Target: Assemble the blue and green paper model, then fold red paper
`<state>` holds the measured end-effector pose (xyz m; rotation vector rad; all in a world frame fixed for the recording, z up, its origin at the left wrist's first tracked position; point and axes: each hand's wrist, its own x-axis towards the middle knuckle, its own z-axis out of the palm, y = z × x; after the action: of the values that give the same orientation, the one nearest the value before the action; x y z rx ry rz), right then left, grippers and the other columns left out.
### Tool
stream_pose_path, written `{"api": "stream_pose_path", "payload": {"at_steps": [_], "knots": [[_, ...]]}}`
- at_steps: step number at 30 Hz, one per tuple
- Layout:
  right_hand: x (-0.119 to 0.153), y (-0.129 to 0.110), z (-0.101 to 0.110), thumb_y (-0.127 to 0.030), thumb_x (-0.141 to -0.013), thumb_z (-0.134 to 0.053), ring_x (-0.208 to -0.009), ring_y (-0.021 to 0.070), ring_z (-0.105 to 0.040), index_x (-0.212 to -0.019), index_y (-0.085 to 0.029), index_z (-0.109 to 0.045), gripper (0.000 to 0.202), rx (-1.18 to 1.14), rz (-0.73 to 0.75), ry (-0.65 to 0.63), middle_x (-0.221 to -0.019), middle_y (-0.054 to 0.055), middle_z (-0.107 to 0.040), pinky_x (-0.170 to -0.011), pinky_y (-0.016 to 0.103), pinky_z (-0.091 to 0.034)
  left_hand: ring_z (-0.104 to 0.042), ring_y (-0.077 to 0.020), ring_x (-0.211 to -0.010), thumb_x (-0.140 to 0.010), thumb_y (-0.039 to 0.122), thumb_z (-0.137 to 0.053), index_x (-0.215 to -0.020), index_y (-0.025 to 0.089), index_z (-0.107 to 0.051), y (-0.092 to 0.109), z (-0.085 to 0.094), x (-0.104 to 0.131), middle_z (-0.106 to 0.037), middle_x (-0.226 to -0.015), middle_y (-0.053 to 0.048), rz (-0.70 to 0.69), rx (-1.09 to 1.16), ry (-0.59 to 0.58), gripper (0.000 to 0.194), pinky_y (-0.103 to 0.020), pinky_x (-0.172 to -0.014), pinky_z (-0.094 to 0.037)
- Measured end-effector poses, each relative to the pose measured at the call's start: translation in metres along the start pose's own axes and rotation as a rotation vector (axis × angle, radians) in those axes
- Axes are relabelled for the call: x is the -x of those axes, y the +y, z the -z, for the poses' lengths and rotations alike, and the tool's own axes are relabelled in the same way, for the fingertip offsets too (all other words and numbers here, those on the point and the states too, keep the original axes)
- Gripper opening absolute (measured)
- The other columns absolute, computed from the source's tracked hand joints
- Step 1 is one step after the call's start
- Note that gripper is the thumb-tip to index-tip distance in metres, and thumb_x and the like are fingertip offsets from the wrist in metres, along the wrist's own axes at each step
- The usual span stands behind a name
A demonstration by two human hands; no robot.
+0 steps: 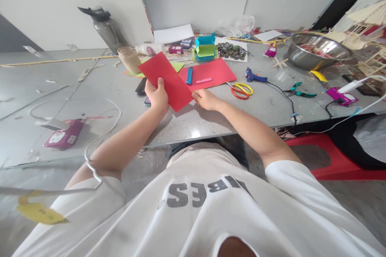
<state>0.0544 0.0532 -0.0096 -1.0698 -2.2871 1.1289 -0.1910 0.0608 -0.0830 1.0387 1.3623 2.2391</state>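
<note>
A red sheet of paper [169, 84] is held up at a slant above the table's front edge. My left hand [157, 95] grips its left side, with the thumb lying on top. The fingers of my right hand [206, 99] are closed on its lower right corner. Just behind, another red sheet [221, 70] lies flat, bearing a blue folded-looking strip [189, 76] and a small pink stick-like piece [204, 80]. Red-and-yellow scissors [241, 90] rest to the right of my right hand. Part of a dark phone-like object [147, 101] shows behind my left hand.
A blue glue gun [255, 75], pliers [300, 90] and a metal bowl [315, 62] are to the right. Behind the sheets stand a blue-and-green paper model [205, 50] and a cup [129, 59]. A dark bottle [110, 32] is at the back left. A white cable [102, 136] crosses near my left arm.
</note>
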Motion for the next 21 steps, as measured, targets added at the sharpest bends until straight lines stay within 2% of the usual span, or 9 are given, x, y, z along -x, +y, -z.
{"api": "stream_pose_path", "payload": {"at_steps": [3,5,9,12,16,19,21], "knots": [[0.000,0.003,0.002,-0.031,-0.125,-0.060,-0.063,0.0155,-0.044,-0.067,-0.026,-0.041,0.061,0.031,0.015,-0.024,-0.060,-0.004,-0.044,-0.070,0.036,-0.030,-0.082,-0.0265,-0.110,-0.098,0.067,-0.087,-0.114,0.029,-0.069,0.002,0.000,-0.001,-0.081,-0.124,-0.010,0.013,-0.011,0.003,0.045,-0.040,-0.104,-0.072],[-0.001,0.004,0.004,-0.036,-0.123,-0.067,-0.064,0.0147,-0.040,-0.065,-0.026,-0.038,0.066,0.052,0.008,0.025,-0.061,-0.005,-0.040,-0.070,0.036,-0.028,-0.083,-0.0281,-0.110,-0.097,0.067,-0.089,-0.113,0.028,-0.069,0.003,-0.001,0.001,-0.082,-0.123,-0.011,0.048,-0.005,-0.029,0.046,-0.042,-0.103,-0.073],[-0.005,0.004,0.005,-0.039,-0.118,-0.078,-0.073,0.0161,-0.051,-0.074,-0.025,-0.050,0.053,-0.072,-0.010,0.214,-0.073,-0.003,-0.056,-0.073,0.034,-0.038,-0.085,-0.0308,-0.107,-0.090,0.073,-0.096,-0.110,0.028,-0.071,0.009,-0.005,0.017,-0.086,-0.119,-0.011,0.149,0.020,-0.187,0.055,-0.046,-0.098,-0.075],[-0.009,0.003,0.004,-0.033,-0.117,-0.076,-0.077,0.0174,-0.059,-0.084,-0.025,-0.057,0.039,-0.293,-0.062,0.227,-0.083,-0.001,-0.066,-0.072,0.032,-0.046,-0.087,-0.0304,-0.099,-0.081,0.071,-0.100,-0.107,0.027,-0.073,0.018,-0.010,0.036,-0.088,-0.112,-0.010,0.194,0.055,-0.307,0.057,-0.045,-0.090,-0.076],[-0.011,0.005,0.004,-0.016,-0.114,-0.070,-0.080,0.0162,-0.063,-0.085,-0.023,-0.059,0.032,-0.434,-0.071,0.257,-0.088,0.000,-0.070,-0.077,0.030,-0.050,-0.089,-0.0326,-0.098,-0.081,0.061,-0.101,-0.108,0.024,-0.079,0.031,-0.013,0.057,-0.090,-0.107,-0.011,0.250,0.073,-0.443,0.051,-0.045,-0.086,-0.077],[-0.013,0.009,0.005,-0.011,-0.111,-0.068,-0.089,0.0167,-0.067,-0.086,-0.022,-0.062,0.028,-0.463,-0.033,0.279,-0.092,0.001,-0.072,-0.087,0.029,-0.054,-0.089,-0.0315,-0.096,-0.080,0.050,-0.100,-0.108,0.023,-0.082,0.034,-0.014,0.062,-0.091,-0.109,-0.011,0.280,0.084,-0.469,0.043,-0.042,-0.083,-0.077],[-0.015,0.013,0.005,-0.011,-0.110,-0.066,-0.090,0.0170,-0.068,-0.088,-0.022,-0.063,0.025,-0.460,-0.012,0.265,-0.093,0.001,-0.073,-0.089,0.029,-0.055,-0.088,-0.0299,-0.092,-0.082,0.045,-0.097,-0.107,0.022,-0.082,0.033,-0.013,0.060,-0.091,-0.107,-0.011,0.305,0.077,-0.460,0.037,-0.041,-0.080,-0.076]]}}
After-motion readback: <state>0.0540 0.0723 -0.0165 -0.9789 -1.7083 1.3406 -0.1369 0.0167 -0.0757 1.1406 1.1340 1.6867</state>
